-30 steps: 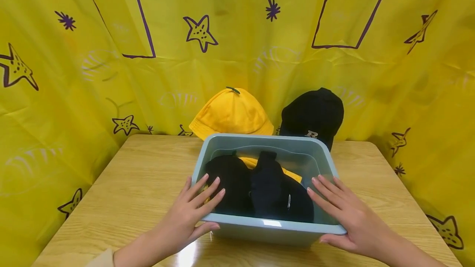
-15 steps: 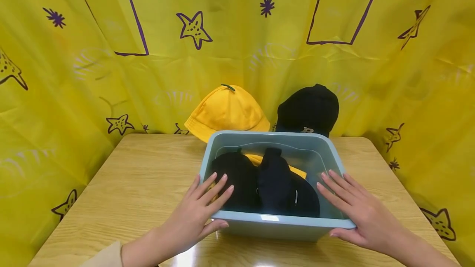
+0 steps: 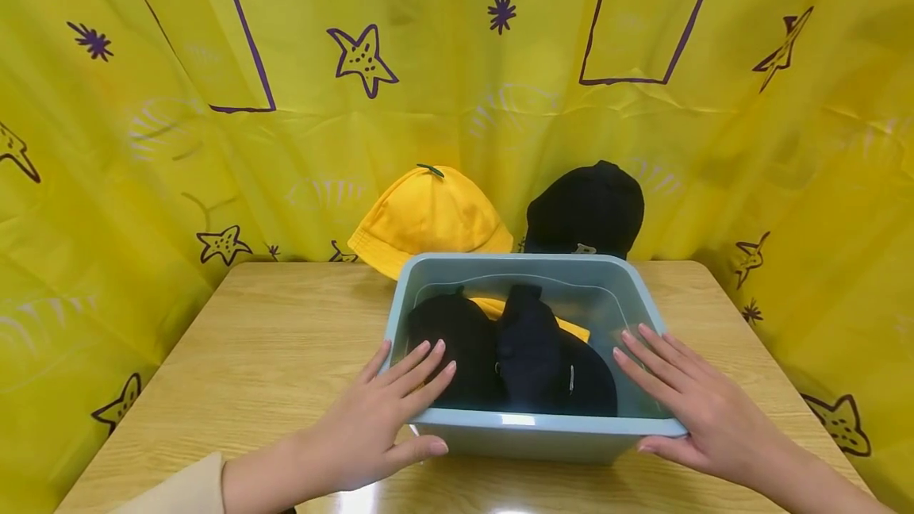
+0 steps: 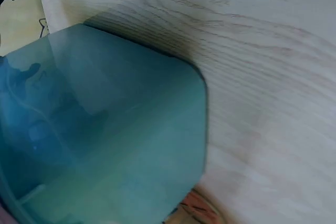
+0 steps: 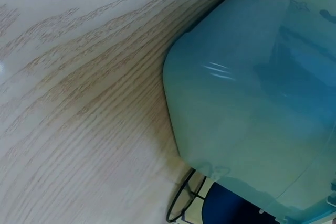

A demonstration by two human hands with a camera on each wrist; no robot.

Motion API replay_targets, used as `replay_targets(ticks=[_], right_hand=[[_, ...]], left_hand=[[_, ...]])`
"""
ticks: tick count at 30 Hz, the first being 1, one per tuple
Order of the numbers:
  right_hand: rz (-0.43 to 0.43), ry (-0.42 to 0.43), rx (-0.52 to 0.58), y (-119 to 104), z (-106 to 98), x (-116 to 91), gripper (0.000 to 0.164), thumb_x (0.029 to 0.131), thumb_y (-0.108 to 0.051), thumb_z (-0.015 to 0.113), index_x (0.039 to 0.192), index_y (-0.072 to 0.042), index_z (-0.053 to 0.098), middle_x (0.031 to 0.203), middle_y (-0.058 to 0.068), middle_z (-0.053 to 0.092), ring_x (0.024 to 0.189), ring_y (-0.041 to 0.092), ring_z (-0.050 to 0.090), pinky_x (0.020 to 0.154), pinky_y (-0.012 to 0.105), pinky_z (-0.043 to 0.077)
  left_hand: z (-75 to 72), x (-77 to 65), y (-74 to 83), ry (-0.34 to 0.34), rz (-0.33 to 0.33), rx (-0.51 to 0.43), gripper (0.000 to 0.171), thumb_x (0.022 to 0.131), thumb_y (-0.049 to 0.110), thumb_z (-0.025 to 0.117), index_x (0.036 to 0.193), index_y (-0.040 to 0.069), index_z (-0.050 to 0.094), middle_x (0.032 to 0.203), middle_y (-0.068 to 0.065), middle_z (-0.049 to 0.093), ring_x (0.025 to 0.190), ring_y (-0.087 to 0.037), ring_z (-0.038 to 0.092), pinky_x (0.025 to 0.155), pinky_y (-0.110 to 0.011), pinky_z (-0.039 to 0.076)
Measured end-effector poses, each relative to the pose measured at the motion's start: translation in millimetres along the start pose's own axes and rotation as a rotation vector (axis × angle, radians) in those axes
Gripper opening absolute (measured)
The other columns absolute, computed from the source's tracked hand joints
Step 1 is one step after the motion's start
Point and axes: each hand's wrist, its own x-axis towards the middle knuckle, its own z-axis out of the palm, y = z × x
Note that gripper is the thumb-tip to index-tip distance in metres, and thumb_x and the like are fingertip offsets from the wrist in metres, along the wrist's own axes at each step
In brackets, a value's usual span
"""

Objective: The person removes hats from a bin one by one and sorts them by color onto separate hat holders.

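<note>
Left hand [image 3: 374, 423] and right hand [image 3: 703, 415] lay spread at a bin [image 3: 528, 444] of hats [image 3: 543, 363]. Steadying seemed underway; lifting would need a firmer grip.

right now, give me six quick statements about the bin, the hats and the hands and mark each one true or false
1. A yellow hat with a green stem sits behind the bin. True.
2. Everything in the bin is yellow. False: dark hats lie in it too.
3. In the head view, the black cap is left of the yellow hat. False: the black cap is on its right.
4. The left grip is at the bin's near left corner. True.
5. The right grip is holding a hat. False: the right grip is at the bin's near right corner, with no hat in it.
6. The yellow curtain has stars on it. True.
</note>
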Motion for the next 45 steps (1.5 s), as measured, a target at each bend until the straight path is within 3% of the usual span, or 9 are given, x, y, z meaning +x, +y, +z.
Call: replay_targets(ticks=[4, 8, 13, 17, 22, 31, 35, 39, 45], right_hand=[[0.000, 0.004, -0.038, 0, 0, 0, 0.077, 0.092, -0.063, 0.038, 0.137, -0.002, 0.048, 0.151, 0.008, 0.035, 0.142, 0.024, 0.026, 0.117, 0.029, 0.011], [0.001, 0.020, -0.055, 0, 0, -1, 0.077, 0.092, -0.064, 0.037, 0.136, -0.002, 0.049, 0.150, 0.007, 0.036, 0.141, 0.024, 0.028, 0.117, 0.028, 0.012], [0.007, 0.024, -0.041, 0, 1, -2, 0.077, 0.091, -0.064, 0.039, 0.139, -0.005, 0.046, 0.150, 0.007, 0.036, 0.141, 0.024, 0.027, 0.117, 0.027, 0.012], [0.016, 0.019, -0.037, 0, 0, -3, 0.077, 0.091, -0.064, 0.040, 0.139, -0.005, 0.046, 0.151, 0.006, 0.036, 0.142, 0.024, 0.027, 0.117, 0.027, 0.011], [0.012, 0.013, -0.048, 0, -1, -3, 0.077, 0.091, -0.064, 0.039, 0.137, -0.003, 0.048, 0.150, 0.007, 0.036, 0.141, 0.025, 0.027, 0.117, 0.027, 0.012], [0.049, -0.055, -0.060, -2, -3, -5, 0.078, 0.089, -0.066, 0.041, 0.138, -0.005, 0.047, 0.152, 0.004, 0.034, 0.142, 0.024, 0.025, 0.116, 0.024, 0.009], [0.067, -0.069, -0.056, -2, -2, -6, 0.078, 0.089, -0.066, 0.043, 0.138, -0.005, 0.047, 0.152, 0.004, 0.034, 0.141, 0.025, 0.026, 0.116, 0.023, 0.009], [0.059, -0.037, -0.051, -3, -1, -5, 0.078, 0.089, -0.066, 0.041, 0.138, -0.005, 0.048, 0.150, 0.005, 0.037, 0.141, 0.025, 0.028, 0.116, 0.023, 0.011], [0.069, -0.027, -0.057, -2, 0, -6, 0.078, 0.090, -0.066, 0.040, 0.137, -0.005, 0.049, 0.150, 0.005, 0.037, 0.141, 0.025, 0.029, 0.116, 0.023, 0.011]], left_hand=[[-14.1, 13.4, 2.2, -0.097, -0.012, -0.121, 0.075, 0.091, 0.062, 0.043, 0.148, 0.017, 0.031, 0.156, -0.005, 0.020, 0.144, -0.025, 0.018, 0.112, -0.057, 0.015], [-28.0, 33.7, 2.2, -0.157, -0.038, -0.241, 0.078, 0.087, 0.059, 0.054, 0.147, 0.014, 0.034, 0.156, -0.007, 0.020, 0.144, -0.023, 0.018, 0.114, -0.053, 0.014], [-47.6, 61.7, 1.9, -0.275, -0.142, -0.358, 0.085, 0.083, 0.055, 0.064, 0.149, 0.015, 0.029, 0.155, -0.004, 0.024, 0.143, -0.018, 0.021, 0.115, -0.047, 0.016], [-66.5, 82.2, 3.2, -0.371, -0.250, -0.380, 0.091, 0.080, 0.057, 0.065, 0.151, 0.021, 0.022, 0.154, 0.000, 0.026, 0.140, -0.018, 0.029, 0.113, -0.042, 0.027], [-79.1, 107.8, 3.4, -0.404, -0.322, -0.394, 0.092, 0.077, 0.054, 0.070, 0.151, 0.025, 0.024, 0.153, 0.002, 0.030, 0.139, -0.018, 0.031, 0.111, -0.040, 0.030], [-58.3, 144.3, -4.3, -0.374, -0.341, -0.617, 0.084, 0.076, 0.038, 0.077, 0.144, 0.006, 0.038, 0.145, -0.009, 0.044, 0.130, -0.023, 0.045, 0.106, -0.041, 0.037], [-45.3, 155.2, -8.3, -0.402, -0.340, -0.596, 0.072, 0.076, 0.034, 0.078, 0.134, 0.001, 0.051, 0.126, -0.013, 0.061, 0.111, -0.023, 0.059, 0.095, -0.036, 0.047], [-32.9, 164.2, -11.8, -0.417, -0.331, -0.531, 0.061, 0.076, 0.032, 0.079, 0.124, 0.000, 0.060, 0.109, -0.010, 0.069, 0.091, -0.015, 0.063, 0.084, -0.028, 0.051], [-12.9, 170.6, -10.6, -0.420, -0.331, -0.490, 0.057, 0.072, 0.031, 0.082, 0.119, 0.004, 0.065, 0.110, -0.006, 0.070, 0.086, -0.011, 0.063, 0.083, -0.026, 0.052]])
